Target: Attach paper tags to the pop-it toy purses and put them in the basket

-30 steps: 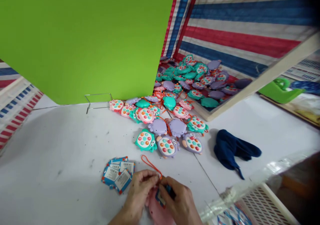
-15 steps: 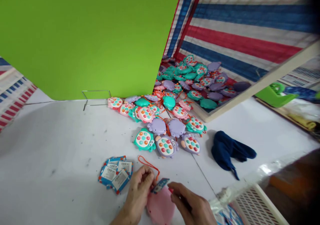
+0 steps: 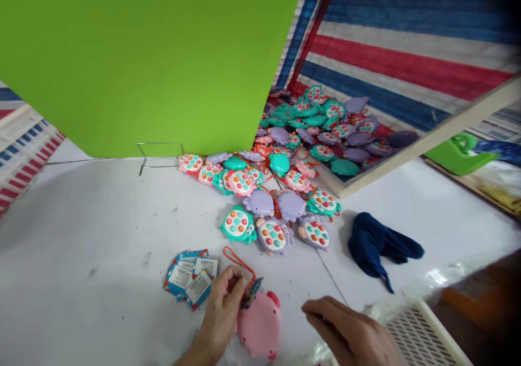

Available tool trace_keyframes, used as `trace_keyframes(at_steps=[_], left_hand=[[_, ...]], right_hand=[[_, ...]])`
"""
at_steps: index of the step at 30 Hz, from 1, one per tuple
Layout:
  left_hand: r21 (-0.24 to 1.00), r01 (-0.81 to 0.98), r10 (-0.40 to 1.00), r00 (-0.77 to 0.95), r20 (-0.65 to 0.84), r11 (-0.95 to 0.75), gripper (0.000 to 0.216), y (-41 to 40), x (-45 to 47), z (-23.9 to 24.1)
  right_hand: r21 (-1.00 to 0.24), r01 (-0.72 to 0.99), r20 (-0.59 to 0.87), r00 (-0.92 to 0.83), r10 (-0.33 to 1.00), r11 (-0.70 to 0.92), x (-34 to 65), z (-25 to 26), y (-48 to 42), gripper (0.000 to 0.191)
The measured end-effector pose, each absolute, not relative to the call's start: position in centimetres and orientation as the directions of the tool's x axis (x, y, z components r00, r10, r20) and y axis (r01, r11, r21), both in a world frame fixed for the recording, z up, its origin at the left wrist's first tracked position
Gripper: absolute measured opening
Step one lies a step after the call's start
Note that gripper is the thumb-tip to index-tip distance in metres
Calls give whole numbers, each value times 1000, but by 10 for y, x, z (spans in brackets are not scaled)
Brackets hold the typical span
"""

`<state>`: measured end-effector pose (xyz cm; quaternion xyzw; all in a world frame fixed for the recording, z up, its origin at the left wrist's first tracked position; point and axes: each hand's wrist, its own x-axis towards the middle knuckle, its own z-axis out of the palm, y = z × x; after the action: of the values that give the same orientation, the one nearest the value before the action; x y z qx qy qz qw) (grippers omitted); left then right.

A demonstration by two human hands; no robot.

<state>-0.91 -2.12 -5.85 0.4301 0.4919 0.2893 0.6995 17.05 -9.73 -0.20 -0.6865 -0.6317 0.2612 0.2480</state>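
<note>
On the tabletop point(image 3: 101, 219), the pink toy point(image 3: 260, 325) is laid beside the left hand point(image 3: 223, 307), its cord point(image 3: 245, 265) and tag point(image 3: 254, 290) seemingly pinched there; the right hand point(image 3: 350, 330) is curled narrow, apart, contents hidden. By a loosened pinch, the tag could be dropped.

Tall green board point(image 3: 154, 62) at the back of a white surface point(image 3: 93, 219), bent wire point(image 3: 163, 166) at its foot, striped sheeting point(image 3: 399, 54) behind a pale rim point(image 3: 407, 151), dark blue cloth point(image 3: 368, 244) lying crumpled, green tape dispenser point(image 3: 459, 158), white slotted basket point(image 3: 423, 333) at lower right
</note>
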Motion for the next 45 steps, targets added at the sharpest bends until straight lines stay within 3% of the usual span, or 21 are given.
trace_keyframes(at_steps=[6, 9, 12, 15, 19, 22, 33, 39, 42, 45], left_hand=[[970, 168, 901, 370, -225, 173, 18, -22, -13, -39], [962, 130, 857, 437, -272, 239, 21, -22, -12, -25], [948, 43, 831, 470, -298, 315, 24, -20, -8, -16], [940, 39, 830, 459, -317, 338, 22, -17, -5, -12], [932, 60, 820, 457, -344, 357, 20, -15, -1, -11], [938, 85, 825, 453, -336, 336, 17, -15, 1, -11], [931, 144, 817, 448, -365, 337, 17, -15, 3, -14], [936, 153, 828, 437, -351, 316, 19, -14, 2, -12], [935, 155, 833, 425, -354, 318, 18, -14, 0, -12], [947, 193, 847, 426, -317, 257, 18, -14, -4, -15]], right_hand=[[-816, 549, 85, 425, 901, -182, 145, -8, -81, 12], [-890, 419, 64, 502, 863, -178, 131, -17, -72, 17], [-963, 221, -34, 479, 877, -158, 126, -26, -65, 17], [-980, -86, -198, 413, 889, -179, 126, -32, -62, 20], [-859, -472, -352, 268, 897, -197, 124, -35, -62, 15], [-748, -634, -396, 189, 899, -197, 120, -36, -63, 14], [-742, -644, -396, 193, 898, -189, 115, -41, -64, 11], [-845, -500, -340, 230, 912, -189, 115, -46, -68, 10], [-861, -438, -385, 225, 895, -260, 117, -47, -72, 13], [-802, -505, -464, 189, 866, -319, 118, -43, -71, 18]])
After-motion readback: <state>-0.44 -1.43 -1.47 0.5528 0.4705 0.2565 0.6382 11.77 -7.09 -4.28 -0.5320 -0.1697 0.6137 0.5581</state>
